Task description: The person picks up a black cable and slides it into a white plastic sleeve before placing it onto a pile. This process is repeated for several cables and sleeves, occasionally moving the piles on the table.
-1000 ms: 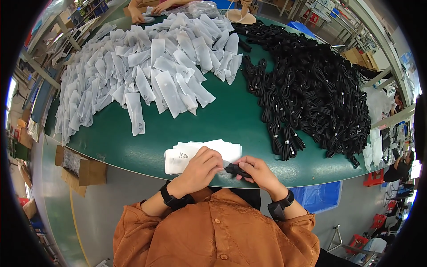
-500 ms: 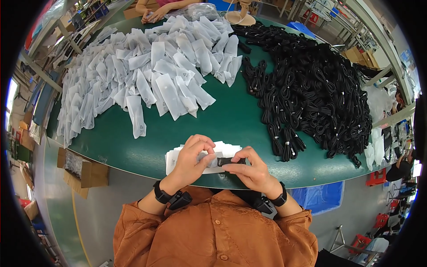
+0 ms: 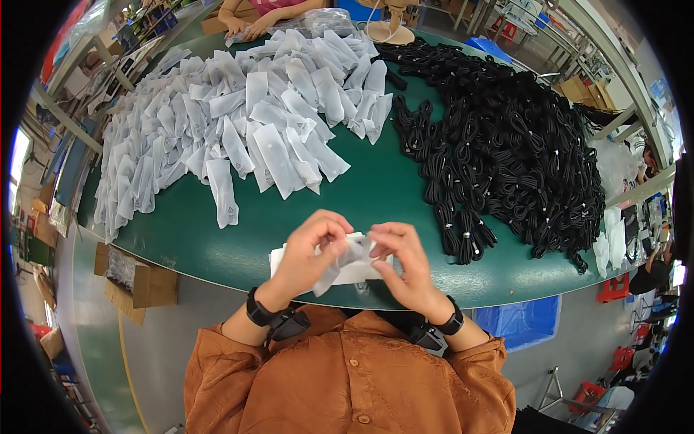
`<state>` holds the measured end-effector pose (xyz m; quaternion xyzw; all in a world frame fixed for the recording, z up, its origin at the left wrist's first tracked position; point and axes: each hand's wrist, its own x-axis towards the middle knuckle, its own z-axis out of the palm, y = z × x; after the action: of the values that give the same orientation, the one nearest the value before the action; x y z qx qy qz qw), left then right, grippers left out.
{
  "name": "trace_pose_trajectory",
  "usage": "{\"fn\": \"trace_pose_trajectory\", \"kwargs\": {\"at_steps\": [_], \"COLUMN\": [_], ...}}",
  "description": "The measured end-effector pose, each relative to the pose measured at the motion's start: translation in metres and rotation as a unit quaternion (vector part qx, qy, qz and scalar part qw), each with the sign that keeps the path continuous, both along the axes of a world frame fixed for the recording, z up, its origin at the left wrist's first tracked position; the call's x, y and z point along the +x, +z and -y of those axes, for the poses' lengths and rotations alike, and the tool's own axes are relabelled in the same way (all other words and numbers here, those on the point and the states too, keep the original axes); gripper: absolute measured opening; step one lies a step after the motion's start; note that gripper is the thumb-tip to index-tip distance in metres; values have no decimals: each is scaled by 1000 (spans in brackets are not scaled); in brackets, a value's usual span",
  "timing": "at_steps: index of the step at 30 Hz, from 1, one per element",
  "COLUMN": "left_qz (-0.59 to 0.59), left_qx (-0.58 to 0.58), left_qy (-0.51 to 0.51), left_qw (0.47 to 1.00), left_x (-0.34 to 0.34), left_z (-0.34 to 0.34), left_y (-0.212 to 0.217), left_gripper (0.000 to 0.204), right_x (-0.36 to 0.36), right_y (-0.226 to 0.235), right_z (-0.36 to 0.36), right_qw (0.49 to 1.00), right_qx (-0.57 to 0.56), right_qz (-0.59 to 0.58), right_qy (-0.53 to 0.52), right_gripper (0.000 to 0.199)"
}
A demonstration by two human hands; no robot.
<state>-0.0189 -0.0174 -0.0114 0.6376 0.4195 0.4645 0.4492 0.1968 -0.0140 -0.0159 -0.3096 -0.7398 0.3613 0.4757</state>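
Note:
Near the front edge of the table, my two hands hold a small frosted plastic bag (image 3: 350,254) between them. My left hand (image 3: 309,252) pinches its left side, and the lower end hangs tilted below those fingers. At the bag's right end are the curled fingers of my right hand (image 3: 407,269), closed on its edge. A dark patch shows beside my right thumb; the black bundle's exact place is hard to make out. Beneath the hands lies a stack of flat white bags (image 3: 276,259), partly covered.
Many filled frosted bags (image 3: 278,155) are heaped at the far left of the green table (image 3: 390,195). Coiled black cables (image 3: 499,152) form a big pile on the right. Another person's hands (image 3: 253,29) work at the far edge. A cardboard box (image 3: 155,284) and blue bin (image 3: 520,322) stand below.
The black bundle that showed in my right fingers is now mostly out of sight. The frosted bag has been raised and spread between my hands. The other person's hands shifted slightly.

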Motion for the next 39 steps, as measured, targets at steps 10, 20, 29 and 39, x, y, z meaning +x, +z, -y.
{"fn": "trace_pose_trajectory", "kwargs": {"at_steps": [10,20,29,39], "left_qz": [-155,-313,-194,-133], "left_qx": [186,189,16,49], "left_qy": [236,84,88,53], "left_qw": [941,927,977,989], "left_x": [-37,34,29,25], "left_z": [-37,29,28,29], "left_y": [29,-60,-50,-52], "left_gripper": [27,16,7,9], "right_x": [94,67,45,47], "right_y": [-36,-30,-22,-23], "right_z": [-22,5,23,19], "right_qw": [782,876,976,957], "right_qx": [74,102,-52,-98], "right_qz": [510,401,187,270], "right_qy": [-352,-247,-95,30], "right_gripper": [32,36,25,22]}}
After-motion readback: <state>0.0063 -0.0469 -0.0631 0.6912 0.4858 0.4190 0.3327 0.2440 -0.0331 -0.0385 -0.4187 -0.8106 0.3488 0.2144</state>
